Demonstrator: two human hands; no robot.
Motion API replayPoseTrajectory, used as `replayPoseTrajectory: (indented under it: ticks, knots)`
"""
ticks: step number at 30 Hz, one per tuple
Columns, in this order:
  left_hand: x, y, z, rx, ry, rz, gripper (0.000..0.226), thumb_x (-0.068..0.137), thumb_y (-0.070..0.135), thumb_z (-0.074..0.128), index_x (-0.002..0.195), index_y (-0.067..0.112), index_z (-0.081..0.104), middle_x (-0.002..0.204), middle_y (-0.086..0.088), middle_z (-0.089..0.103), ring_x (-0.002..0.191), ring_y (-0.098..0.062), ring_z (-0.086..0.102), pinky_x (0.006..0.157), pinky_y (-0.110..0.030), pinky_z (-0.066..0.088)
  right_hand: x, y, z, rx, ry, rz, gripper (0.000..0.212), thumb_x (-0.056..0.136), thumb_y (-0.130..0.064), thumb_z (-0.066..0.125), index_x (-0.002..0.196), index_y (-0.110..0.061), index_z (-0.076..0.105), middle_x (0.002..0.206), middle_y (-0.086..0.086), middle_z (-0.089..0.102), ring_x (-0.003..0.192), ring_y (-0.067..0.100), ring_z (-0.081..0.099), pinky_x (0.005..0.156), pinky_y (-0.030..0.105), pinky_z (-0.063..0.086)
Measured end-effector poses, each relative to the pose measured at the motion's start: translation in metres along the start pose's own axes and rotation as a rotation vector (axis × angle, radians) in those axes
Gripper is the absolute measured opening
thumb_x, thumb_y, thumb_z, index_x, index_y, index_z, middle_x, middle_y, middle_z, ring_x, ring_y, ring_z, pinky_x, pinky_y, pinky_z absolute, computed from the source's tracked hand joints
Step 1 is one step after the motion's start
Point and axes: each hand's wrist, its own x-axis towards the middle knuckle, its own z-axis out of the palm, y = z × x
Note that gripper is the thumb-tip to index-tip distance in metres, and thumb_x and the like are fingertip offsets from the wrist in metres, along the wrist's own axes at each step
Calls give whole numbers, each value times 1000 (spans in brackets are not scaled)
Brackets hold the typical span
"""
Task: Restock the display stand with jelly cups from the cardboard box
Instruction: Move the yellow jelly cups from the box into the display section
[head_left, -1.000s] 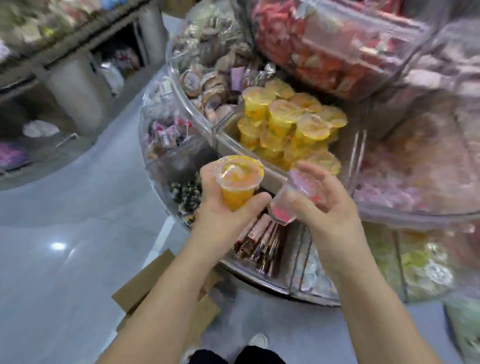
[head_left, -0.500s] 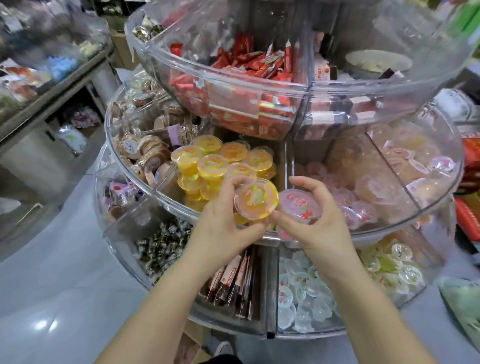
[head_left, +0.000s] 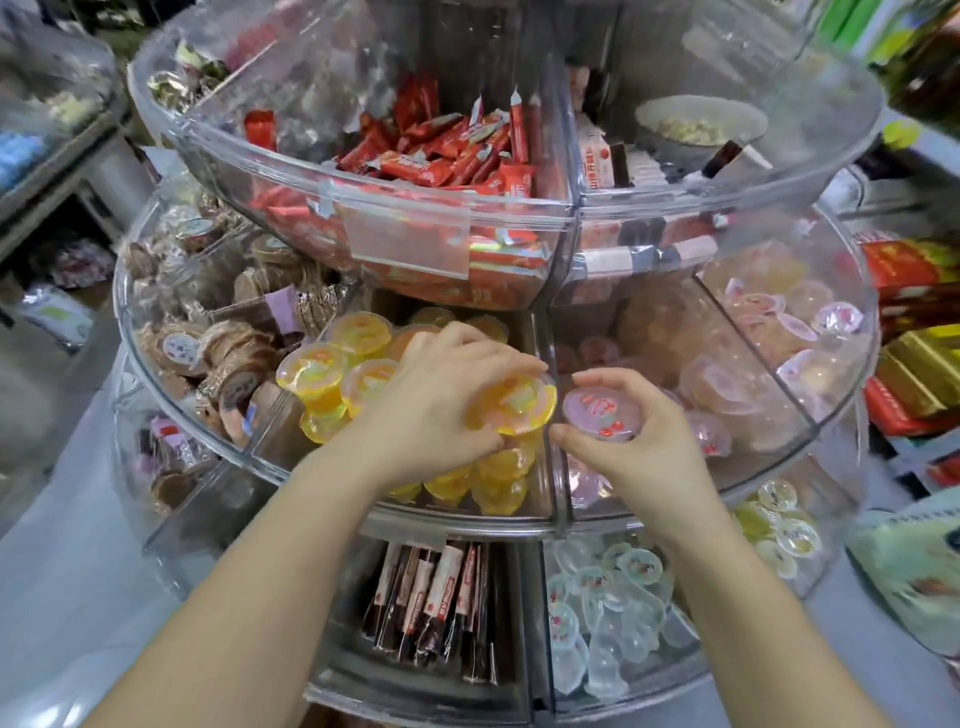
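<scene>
Her left hand (head_left: 441, 400) grips the orange jelly cup (head_left: 514, 405) and her right hand (head_left: 623, 441) pinches the pink jelly cup (head_left: 602, 410); each should settle lid-up in its matching compartment, either side of the divider (head_left: 550, 467).

Clear glossy plastic display stand (head_left: 519, 525) — shiny film-lidded jelly cups (head_left: 358, 332)

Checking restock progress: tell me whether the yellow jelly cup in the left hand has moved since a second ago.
Yes. The yellow jelly cup has gone from outside the stand's clear rim into the yellow-cup compartment, beside its divider.
</scene>
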Motion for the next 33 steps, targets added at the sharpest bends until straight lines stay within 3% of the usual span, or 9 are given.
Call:
replayPoseTrajectory:
  ticks: [4,8,11,14,20,25,29,31,33]
  knots:
    - [1,-13,-9,-66,-125,-2,67,72,27,72,131,41,46,122,30,45,106,2,28,82,-23,16,5,4,0,-16,-1,3,35,67,-19,81,90,-37,62,92,-31,64,91,-15,55,71,-5,35]
    - [3,-12,-2,-10,-213,2,66,73,28,71,132,43,44,134,31,39,123,-5,27,89,-27,15,9,5,5,-44,-12,2,36,66,-19,82,91,-35,63,90,-25,65,90,-13,56,71,-3,37]
    - [-1,-14,3,81,-112,22,65,69,35,75,129,37,51,137,18,45,122,-14,32,91,-32,19,10,6,6,-75,-18,-3,37,65,-18,82,89,-38,61,92,-29,64,89,-18,54,69,-5,36]
    - [-9,-16,0,87,21,56,57,61,42,81,113,26,65,114,7,62,103,-21,49,82,-36,38,8,8,7,-82,-45,7,38,66,-18,81,91,-39,60,99,-34,58,88,-20,53,60,-4,38]
    - [-20,-9,8,180,114,73,34,60,21,84,90,18,71,91,3,68,86,-23,63,72,-31,37,8,11,9,-64,-13,-1,45,66,-19,81,97,-41,57,96,-26,62,85,-20,54,57,-4,39]
    - [-23,-2,15,202,150,35,29,63,23,81,89,16,69,89,2,66,87,-23,61,73,-30,34,6,13,8,-15,25,32,50,65,-19,81,98,-43,51,99,-28,56,95,-19,49,70,1,43]
    - [-22,-4,11,67,123,47,44,69,50,67,99,18,69,99,5,65,95,-21,58,77,-32,43,2,18,-2,72,-13,107,56,66,-19,75,105,-46,46,105,-24,54,82,-10,57,65,4,46]
    - [-18,4,10,-91,184,24,41,74,47,63,102,18,68,101,7,64,97,-17,56,82,-31,45,4,25,-11,79,-11,129,59,69,-11,71,107,-47,44,106,-19,55,70,-8,57,59,6,47]
    - [-11,15,12,-248,270,-19,28,79,39,63,99,19,67,98,11,64,95,-9,56,83,-21,42,10,33,-22,58,7,144,60,73,-7,71,111,-45,45,106,-19,56,73,-12,58,62,3,45]
